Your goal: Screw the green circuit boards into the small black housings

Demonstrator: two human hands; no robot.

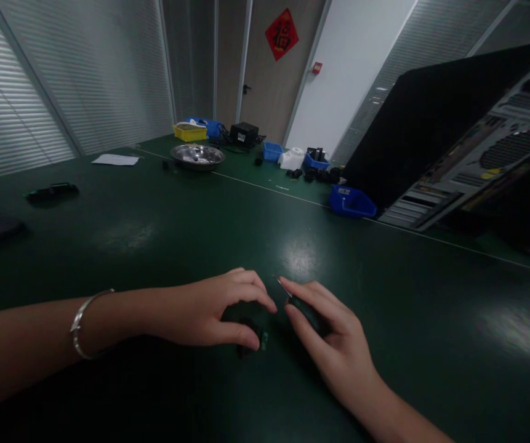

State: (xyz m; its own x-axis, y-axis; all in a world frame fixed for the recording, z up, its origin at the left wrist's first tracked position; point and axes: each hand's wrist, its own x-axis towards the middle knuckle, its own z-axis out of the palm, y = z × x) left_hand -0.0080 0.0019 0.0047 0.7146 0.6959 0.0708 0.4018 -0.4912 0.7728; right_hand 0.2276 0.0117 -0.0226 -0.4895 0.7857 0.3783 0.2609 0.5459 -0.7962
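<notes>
Right hand [341, 335] holds slim tool [307, 312]; red sign [282, 35] reads "福"

Bare hands number two: one left hand [218, 307], one right hand [338, 341]. Bracelet [78, 327], one. Metal-tipped tool [302, 309], one. Small black-and-green piece [265, 339], one. Metal bowl [197, 157], one. Yellow bin [189, 133], one. Blue bins [351, 203], four. White vented shell [292, 159], one. White sheet [116, 160], one. Red diamond-shaped sign [282, 34], one. Door handle [246, 89], one. Loose black parts [322, 175] are several, too dark to count exactly.
</notes>
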